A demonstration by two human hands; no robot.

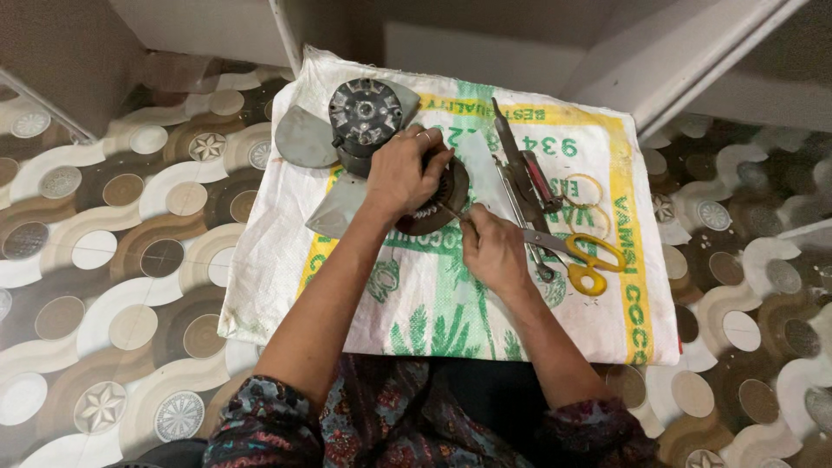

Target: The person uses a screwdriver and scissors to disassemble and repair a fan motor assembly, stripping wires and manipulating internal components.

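My left hand [400,173] clamps the fan motor's stator [438,201] while my right hand [492,250] pinches a thin winding wire [451,211] beside it, yellow-handled scissors [582,256] just right.

Two bare forearms extend from the lower edge of the view, ending in two hands. The left hand [406,173] wears a thin, pale ring on one finger. The right hand [494,251] shows no ring or other ornament. Both arms are uncovered from the wrist up to about the elbow. Above that, short sleeves [260,425] of dark fabric begin, printed with a dense floral or paisley pattern in muted blue, red and grey. The same patterned cloth covers the lap between the sleeves, lying in soft folds. No watch or bracelet shows on either wrist.
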